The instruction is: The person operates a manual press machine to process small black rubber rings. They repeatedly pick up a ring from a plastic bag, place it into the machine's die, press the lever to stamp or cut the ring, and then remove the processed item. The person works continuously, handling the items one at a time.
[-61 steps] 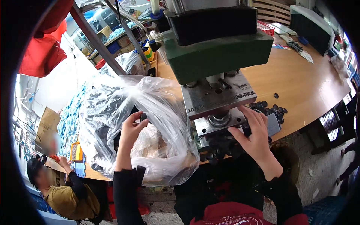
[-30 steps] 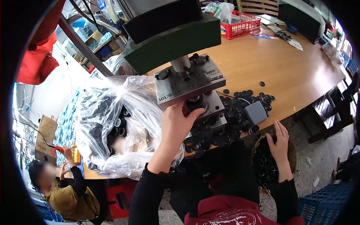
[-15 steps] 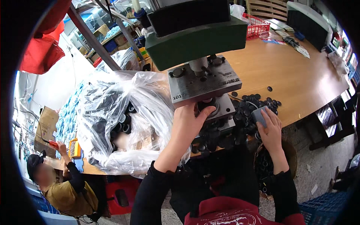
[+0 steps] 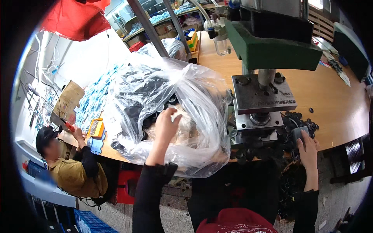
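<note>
My left hand (image 4: 166, 126) is over the mouth of a large clear plastic bag (image 4: 202, 101), its thumb and fingers apart and nothing seen between them. Black ring-like parts (image 4: 171, 100) show inside the bag near my fingertips. On the right, my right hand (image 4: 308, 149) grips a small grey box (image 4: 300, 133) with a cable, resting among loose black discs (image 4: 289, 123). Between my hands stands a green press (image 4: 276, 46) with a steel die set (image 4: 263, 93); its upper plate is apart from the lower block (image 4: 258, 121).
Left of the bag, a co-worker (image 4: 77, 171) holds a red-handled tool (image 4: 69, 125) beside a yellow bin (image 4: 95, 128). Light-blue pieces (image 4: 93, 99) are heaped behind. A basket of black parts (image 4: 288, 186) stands below the table's (image 4: 334, 112) front edge.
My left hand has left the die and moved left to the bag. The view has swung left. My right hand stays on the grey box.
</note>
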Demonstrator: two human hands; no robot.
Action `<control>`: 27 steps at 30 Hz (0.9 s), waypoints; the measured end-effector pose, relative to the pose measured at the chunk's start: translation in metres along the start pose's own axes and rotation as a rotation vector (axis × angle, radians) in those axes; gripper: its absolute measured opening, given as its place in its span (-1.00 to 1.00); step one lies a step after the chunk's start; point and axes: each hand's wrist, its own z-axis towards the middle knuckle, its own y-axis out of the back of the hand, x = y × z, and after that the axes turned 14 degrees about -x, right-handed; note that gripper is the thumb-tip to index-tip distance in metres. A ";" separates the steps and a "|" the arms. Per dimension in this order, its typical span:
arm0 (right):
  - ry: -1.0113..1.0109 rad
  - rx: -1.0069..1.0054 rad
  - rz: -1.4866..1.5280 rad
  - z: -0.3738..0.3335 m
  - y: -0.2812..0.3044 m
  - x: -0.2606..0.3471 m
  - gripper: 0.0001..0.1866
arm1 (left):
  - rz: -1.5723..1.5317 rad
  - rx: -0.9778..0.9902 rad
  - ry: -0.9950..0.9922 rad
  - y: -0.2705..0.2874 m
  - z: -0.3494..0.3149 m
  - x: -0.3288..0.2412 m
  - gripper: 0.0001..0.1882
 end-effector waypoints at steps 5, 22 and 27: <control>0.086 -0.171 0.080 -0.018 -0.002 0.020 -0.53 | 0.361 0.120 0.168 -0.028 0.035 0.095 -0.44; 0.186 -0.447 0.525 0.057 0.010 0.182 -0.59 | -1.076 0.355 0.693 0.076 0.000 -0.062 -0.41; 0.139 -0.302 0.458 0.055 0.008 0.171 -0.52 | -1.185 0.477 0.509 0.069 -0.027 -0.148 -0.35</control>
